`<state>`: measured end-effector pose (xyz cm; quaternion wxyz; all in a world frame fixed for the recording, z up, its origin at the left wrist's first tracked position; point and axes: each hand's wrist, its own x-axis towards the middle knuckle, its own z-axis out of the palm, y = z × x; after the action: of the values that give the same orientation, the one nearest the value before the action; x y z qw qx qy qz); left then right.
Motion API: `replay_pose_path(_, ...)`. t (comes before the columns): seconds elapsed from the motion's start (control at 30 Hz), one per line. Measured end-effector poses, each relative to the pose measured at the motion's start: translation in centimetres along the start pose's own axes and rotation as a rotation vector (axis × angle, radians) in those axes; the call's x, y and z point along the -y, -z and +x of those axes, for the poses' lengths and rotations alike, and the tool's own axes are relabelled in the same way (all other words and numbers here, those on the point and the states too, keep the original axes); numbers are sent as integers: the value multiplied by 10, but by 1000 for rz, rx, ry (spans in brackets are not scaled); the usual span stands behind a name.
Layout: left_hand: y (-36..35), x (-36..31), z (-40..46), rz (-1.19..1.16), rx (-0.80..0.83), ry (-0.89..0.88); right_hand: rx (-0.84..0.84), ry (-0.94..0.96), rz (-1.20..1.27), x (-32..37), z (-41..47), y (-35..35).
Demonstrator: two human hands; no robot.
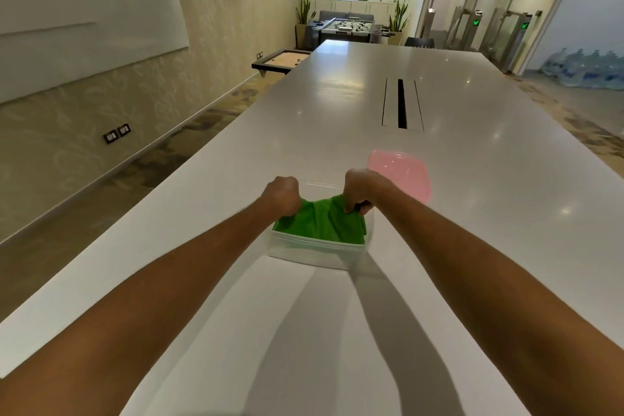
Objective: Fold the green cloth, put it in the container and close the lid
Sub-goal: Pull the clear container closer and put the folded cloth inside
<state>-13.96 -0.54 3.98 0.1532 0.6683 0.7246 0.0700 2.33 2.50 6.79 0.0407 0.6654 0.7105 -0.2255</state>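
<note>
A folded green cloth (320, 224) lies inside a clear plastic container (314, 252) standing on the long white table (202, 246). My left hand (282, 194) is closed on the cloth's far left corner. Over the far right corner, my right hand (361, 187) pinches the cloth, fingers curled down into the container. Both fists hide the cloth's far edge and the container's back rim. The pink lid (401, 176) lies flat on the table just behind and to the right of my right hand, apart from the container.
A cable slot (401, 103) runs along the table's middle farther back. The table's left edge drops to carpeted floor. A foosball table (344, 27), plants and glass turnstiles stand at the far end of the room.
</note>
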Motion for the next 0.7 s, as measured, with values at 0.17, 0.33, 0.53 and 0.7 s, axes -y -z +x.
replay_pose_path(0.17, -10, -2, 0, 171, -38, -60, -4, 12, -199, 5, -3, -5)
replay_pose_path(0.33, -25, -20, -6, 533, -120, -145, -217, 85, -448, 15, -9, -14)
replay_pose_path(0.53, -25, -22, 3, 459, -143, -235, -325, 153, -569, 22, -11, -16)
replay_pose_path(0.7, -29, -10, 10, 276, -8, -213, -210, 221, -488, 9, -8, -28)
